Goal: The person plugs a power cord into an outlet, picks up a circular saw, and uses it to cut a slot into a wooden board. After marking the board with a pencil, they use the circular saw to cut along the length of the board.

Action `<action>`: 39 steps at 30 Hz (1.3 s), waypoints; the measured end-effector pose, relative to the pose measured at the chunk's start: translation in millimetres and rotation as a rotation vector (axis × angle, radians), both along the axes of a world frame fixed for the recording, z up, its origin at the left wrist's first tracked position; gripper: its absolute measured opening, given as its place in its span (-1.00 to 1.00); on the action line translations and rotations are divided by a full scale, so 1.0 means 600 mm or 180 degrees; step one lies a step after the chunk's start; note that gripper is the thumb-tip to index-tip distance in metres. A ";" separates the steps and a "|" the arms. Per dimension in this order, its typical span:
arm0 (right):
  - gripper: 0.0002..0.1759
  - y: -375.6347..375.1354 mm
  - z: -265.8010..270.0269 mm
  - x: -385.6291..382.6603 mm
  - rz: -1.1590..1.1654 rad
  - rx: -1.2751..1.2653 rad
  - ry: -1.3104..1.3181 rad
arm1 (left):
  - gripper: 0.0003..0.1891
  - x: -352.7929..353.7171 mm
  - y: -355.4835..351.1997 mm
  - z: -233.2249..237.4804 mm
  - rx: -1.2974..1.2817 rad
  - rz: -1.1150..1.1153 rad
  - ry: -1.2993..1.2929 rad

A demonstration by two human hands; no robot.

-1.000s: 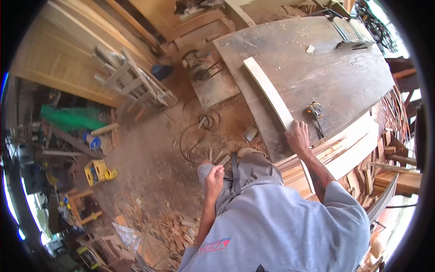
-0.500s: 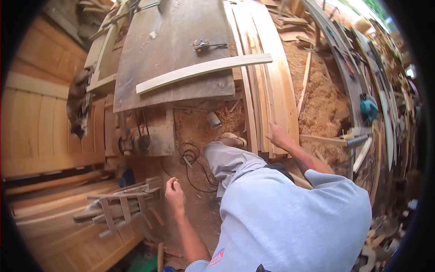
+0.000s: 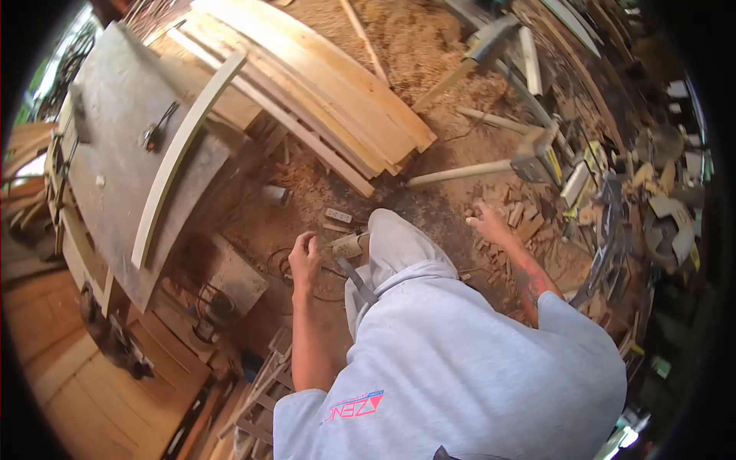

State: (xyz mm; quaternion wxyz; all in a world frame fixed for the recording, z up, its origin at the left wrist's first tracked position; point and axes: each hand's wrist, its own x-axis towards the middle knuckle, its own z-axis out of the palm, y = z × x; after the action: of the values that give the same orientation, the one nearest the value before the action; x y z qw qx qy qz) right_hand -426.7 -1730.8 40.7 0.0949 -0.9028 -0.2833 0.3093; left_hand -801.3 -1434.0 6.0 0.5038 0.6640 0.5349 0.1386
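Note:
My left hand [image 3: 304, 259] is raised in front of my left side, fingers loosely bent, and I see nothing in it. Beyond it on the floor lie a white power strip [image 3: 338, 215] and a metal can [image 3: 277, 195]. My right hand [image 3: 491, 225] hangs in the air over the floor, fingers partly stretched and holding nothing. It is nearest to a heap of small wood offcuts [image 3: 527, 224]. Ahead, a stack of long pale boards [image 3: 314, 100] is apart from both hands. One pale wooden strip [image 3: 175, 165] rests across the worn tabletop [image 3: 123, 100].
A small device with a black strap [image 3: 152, 138] sits on the tabletop. Dark cables [image 3: 284, 264] lie on the floor by my legs. To the right stands a frame with a yellow-labelled part [image 3: 540, 165]. A dark animal [image 3: 111, 333] lies on wooden panels at left.
My view has turned right, so the boards and tabletop now appear further left and tilted. My right hand has come away from the boards. My left hand appears higher.

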 end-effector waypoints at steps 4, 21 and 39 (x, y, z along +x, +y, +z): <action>-0.43 -0.141 -0.013 -0.058 -0.0712 0.0308 0.0143 | -0.68 -0.074 -0.047 -0.169 -0.0213 -0.1105 0.0711; -0.48 -0.054 -0.021 0.130 -0.2471 0.2031 0.0844 | -0.59 -0.106 -0.037 -0.294 -0.0710 -0.1284 0.1354; -0.72 0.128 -0.138 0.341 -0.2297 0.2517 0.2551 | -0.18 0.481 -0.243 -0.031 0.0135 -0.1305 -0.0204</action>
State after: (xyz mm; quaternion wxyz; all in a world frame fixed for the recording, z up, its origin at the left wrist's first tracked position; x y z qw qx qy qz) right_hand -222.2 -1653.8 -41.9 0.6141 -0.6534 0.0016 0.4425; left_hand -512.8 -1580.1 -12.9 0.5242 0.7646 0.3693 0.0655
